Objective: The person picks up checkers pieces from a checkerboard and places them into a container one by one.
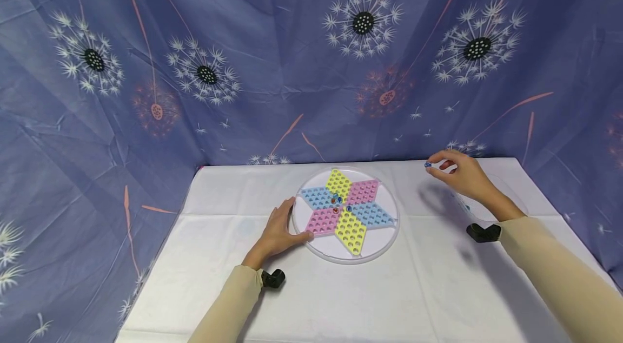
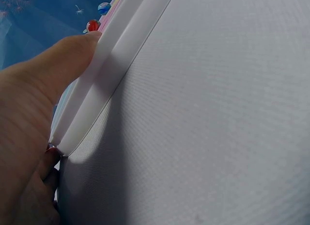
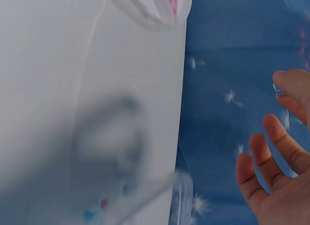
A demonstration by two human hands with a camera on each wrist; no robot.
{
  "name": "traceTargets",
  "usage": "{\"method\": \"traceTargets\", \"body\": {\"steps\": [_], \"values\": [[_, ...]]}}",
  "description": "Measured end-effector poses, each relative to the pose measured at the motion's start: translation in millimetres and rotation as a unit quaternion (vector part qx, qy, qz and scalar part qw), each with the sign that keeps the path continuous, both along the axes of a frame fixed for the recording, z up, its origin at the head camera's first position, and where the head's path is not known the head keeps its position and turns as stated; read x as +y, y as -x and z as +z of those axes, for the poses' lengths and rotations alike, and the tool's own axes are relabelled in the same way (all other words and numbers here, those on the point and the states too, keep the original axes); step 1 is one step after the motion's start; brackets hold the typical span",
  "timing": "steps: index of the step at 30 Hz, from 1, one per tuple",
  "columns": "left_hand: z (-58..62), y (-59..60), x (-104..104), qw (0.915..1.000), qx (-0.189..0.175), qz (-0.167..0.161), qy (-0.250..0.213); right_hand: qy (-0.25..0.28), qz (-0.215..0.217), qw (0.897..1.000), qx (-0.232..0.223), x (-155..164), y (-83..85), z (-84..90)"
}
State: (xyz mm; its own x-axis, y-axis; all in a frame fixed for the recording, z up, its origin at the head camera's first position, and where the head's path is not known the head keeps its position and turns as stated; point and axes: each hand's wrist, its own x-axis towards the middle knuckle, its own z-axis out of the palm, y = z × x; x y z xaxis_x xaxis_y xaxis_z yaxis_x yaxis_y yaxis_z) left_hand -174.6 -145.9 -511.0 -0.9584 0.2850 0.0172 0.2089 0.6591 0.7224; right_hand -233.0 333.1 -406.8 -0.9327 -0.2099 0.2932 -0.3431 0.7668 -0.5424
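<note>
right hand (image 1: 462,175) upper right: fingers pinch blue marble (image 1: 428,164) | left hand (image 1: 278,230) flat, steadying board (image 1: 346,214) rim | lower marble slowly, keep board pinned

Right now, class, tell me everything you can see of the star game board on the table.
The game board is a round, clear plastic tray with a raised rim, lying flat on the white tablecloth. Inside it is a six-pointed star of yellow, pink and blue diamond sections, each dotted with small holes. A few marbles, red and blue, sit near its centre. The left hand rests against its left rim, thumb on the edge. The right hand is well clear of it.
</note>
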Motion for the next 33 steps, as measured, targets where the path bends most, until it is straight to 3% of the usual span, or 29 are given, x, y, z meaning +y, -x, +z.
{"method": "traceTargets", "body": {"steps": [11, 19, 33], "values": [[-0.5, 0.5, 0, 1.0, -0.002, 0.003, -0.002, -0.011, -0.059, 0.998, -0.027, 44, -15.7, 4.2], [-0.2, 1.0, 0, 1.0, -0.001, 0.001, -0.001, -0.018, -0.07, 0.997, -0.017, 66, -22.1, -0.5], [-0.8, 1.6, 0, 1.0, 0.0, 0.002, 0.001, -0.014, -0.073, 0.997, -0.015, 73, -24.5, -2.8]]}}
